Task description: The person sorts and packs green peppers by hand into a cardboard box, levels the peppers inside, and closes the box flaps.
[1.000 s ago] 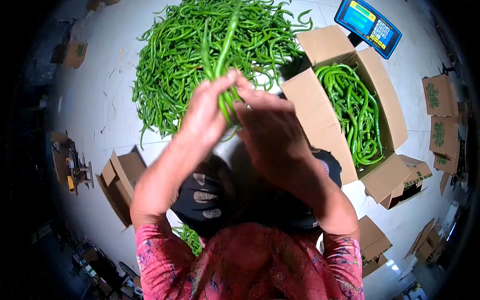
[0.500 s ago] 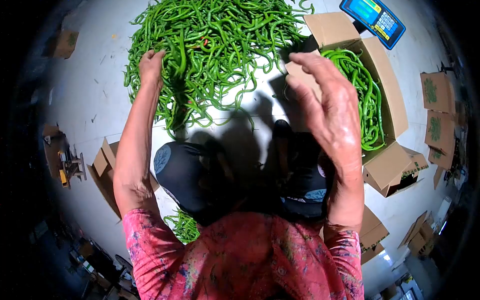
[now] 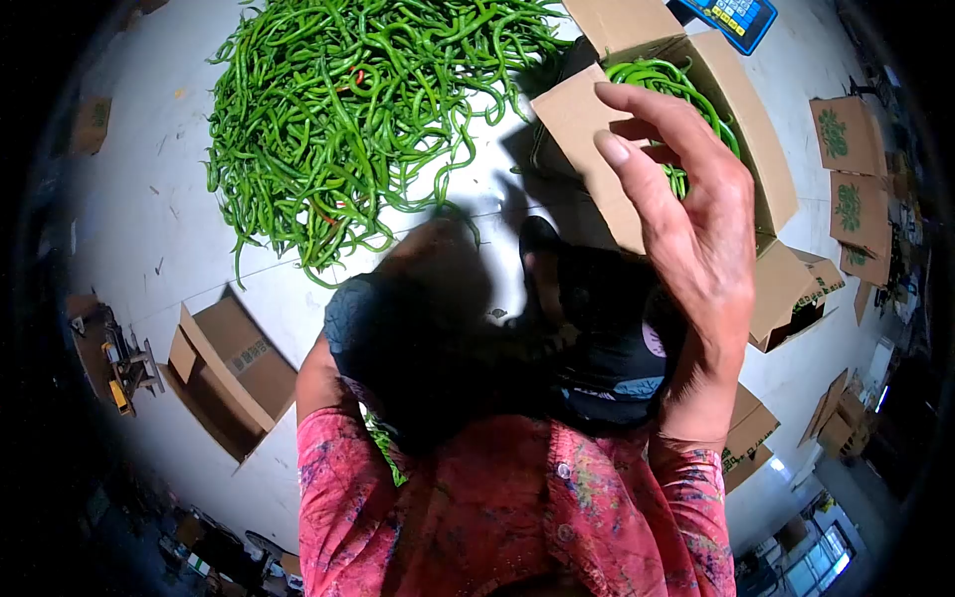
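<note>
My right hand (image 3: 701,214) is raised over the near side of an open cardboard box (image 3: 761,149). Its fingers are curved and apart from the thumb, with nothing between them. Long green chili peppers (image 3: 657,75) fill the box, partly covered by the hand. My left forearm passes behind my left knee. A shadowed, blurred skin-coloured shape beyond that knee appears to be my left hand (image 3: 433,241); its fingers cannot be made out. It is near the lower edge of a large heap of green chili peppers (image 3: 328,129) on the floor.
A blue scale display (image 3: 736,20) stands behind the filled box. An open carton (image 3: 234,363) lies on the left. More cartons (image 3: 851,179) are along the right. Some green peppers (image 3: 383,448) show beside my left sleeve.
My left hand has left the pepper heap and come down toward my knee, into shadow. My right hand stays raised by the box, its fingers more curved. The view has shifted.
</note>
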Motion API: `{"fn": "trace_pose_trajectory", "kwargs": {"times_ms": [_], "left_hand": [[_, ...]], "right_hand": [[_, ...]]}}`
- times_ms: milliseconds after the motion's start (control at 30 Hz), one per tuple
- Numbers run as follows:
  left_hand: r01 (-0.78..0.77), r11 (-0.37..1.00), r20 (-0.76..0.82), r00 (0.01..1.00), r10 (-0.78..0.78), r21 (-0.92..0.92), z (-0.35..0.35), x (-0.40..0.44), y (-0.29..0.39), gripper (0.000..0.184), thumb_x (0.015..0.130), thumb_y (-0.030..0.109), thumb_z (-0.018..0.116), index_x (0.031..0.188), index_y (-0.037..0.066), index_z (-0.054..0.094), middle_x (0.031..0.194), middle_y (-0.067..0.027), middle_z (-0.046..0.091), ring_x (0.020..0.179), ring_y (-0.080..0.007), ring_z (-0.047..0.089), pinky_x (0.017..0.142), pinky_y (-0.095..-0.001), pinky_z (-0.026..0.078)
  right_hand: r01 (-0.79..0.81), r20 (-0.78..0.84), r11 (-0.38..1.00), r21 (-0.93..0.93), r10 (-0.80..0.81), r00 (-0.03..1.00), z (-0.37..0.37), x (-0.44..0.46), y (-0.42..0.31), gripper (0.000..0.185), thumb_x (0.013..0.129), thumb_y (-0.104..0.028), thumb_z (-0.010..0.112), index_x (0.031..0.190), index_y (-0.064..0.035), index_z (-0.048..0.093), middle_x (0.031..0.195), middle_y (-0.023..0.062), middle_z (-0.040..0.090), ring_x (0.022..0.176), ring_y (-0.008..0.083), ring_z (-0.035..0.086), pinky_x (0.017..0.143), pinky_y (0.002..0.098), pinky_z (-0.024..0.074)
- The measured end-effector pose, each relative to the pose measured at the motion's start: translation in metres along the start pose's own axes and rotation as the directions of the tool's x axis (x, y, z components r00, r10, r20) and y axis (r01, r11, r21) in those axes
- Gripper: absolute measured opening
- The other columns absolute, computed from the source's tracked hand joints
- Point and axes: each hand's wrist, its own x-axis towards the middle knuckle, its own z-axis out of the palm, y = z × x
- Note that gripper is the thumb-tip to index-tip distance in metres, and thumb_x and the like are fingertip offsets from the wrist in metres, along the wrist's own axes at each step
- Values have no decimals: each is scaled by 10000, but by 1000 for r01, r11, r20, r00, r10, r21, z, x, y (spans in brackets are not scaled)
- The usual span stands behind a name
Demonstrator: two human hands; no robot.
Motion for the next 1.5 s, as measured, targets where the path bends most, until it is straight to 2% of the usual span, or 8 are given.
{"fn": "trace_pose_trajectory", "kwargs": {"times_ms": [367, 667, 833, 1000, 1100, 1233, 1367, 1500], "left_hand": [[-3, 975, -223, 974, -48, -221, -13, 86, 78, 281, 959, 152, 510, 1205, 31, 568, 1038, -64, 617, 870, -157, 572, 784, -302, 459], [-2, 850, -56, 998, -32, -527, -44, -99, 224, 271, 962, 134, 469, 1201, 40, 554, 1121, -83, 589, 967, -188, 575, 864, -332, 460], [-43, 817, -127, 991, -37, -575, -24, -77, 106, 264, 945, 111, 530, 1186, 10, 564, 1035, -81, 604, 889, -163, 581, 795, -288, 470], [10, 634, -80, 990, -113, -773, -40, -57, 10, 266, 929, 88, 591, 1171, -20, 574, 948, -80, 620, 811, -138, 586, 726, -244, 480], [11, 613, -88, 987, -131, -790, -52, -47, 8, 291, 919, 78, 613, 1187, -24, 566, 925, -75, 630, 786, -127, 595, 698, -231, 493], [-130, 812, 5, 987, 161, -569, -103, -3, 59, 233, 930, 109, 620, 1150, 31, 613, 924, -56, 650, 795, -149, 613, 725, -240, 521], [-229, 694, -72, 966, 248, -683, -88, -47, 205, 350, 954, 126, 585, 1291, 43, 544, 1005, -31, 646, 841, -115, 608, 725, -227, 499], [-342, 851, -40, 934, 356, -398, -77, -67, 276, 437, 931, 188, 618, 1315, 5, 518, 1005, -40, 645, 892, -96, 590, 726, -198, 458]], "right_hand": [[-53, 26, 998, -47, 54, 998, 8, -1, -11, 365, 847, -227, 647, 1126, 8, 667, 1113, 135, 661, 951, 219, 614, 843, 308, 440], [10, 57, 999, 30, -12, 998, -3, -8, -20, 343, 866, -197, 645, 1148, -2, 652, 1098, 107, 658, 951, 202, 611, 843, 312, 447], [4, 75, 982, 189, -19, 997, -1, -8, -15, 306, 837, -139, 638, 1109, 0, 659, 1026, 112, 651, 937, 214, 615, 820, 313, 476], [253, 263, 967, 40, -255, 931, -6, -22, -15, 286, 907, -138, 575, 1141, 25, 594, 1096, 208, 621, 1037, 349, 585, 887, 441, 488], [167, 276, 980, -111, -131, 952, 13, -22, -6, 218, 847, -177, 624, 894, 35, 615, 889, 202, 645, 839, 366, 651, 730, 475, 517], [265, 36, 934, 239, -281, 959, 1, -40, -19, 257, 808, -187, 651, 924, 43, 656, 831, 201, 674, 789, 315, 684, 705, 419, 545], [284, 24, 638, 716, -430, 903, -6, -81, -89, 237, 814, -195, 664, 920, 17, 680, 818, 148, 696, 801, 212, 680, 691, 318, 530], [12, 234, 296, 955, -778, 582, -10, -109, -158, 227, 836, -207, 628, 949, -10, 632, 874, 123, 659, 801, 234, 643, 708, 351, 500]]}}
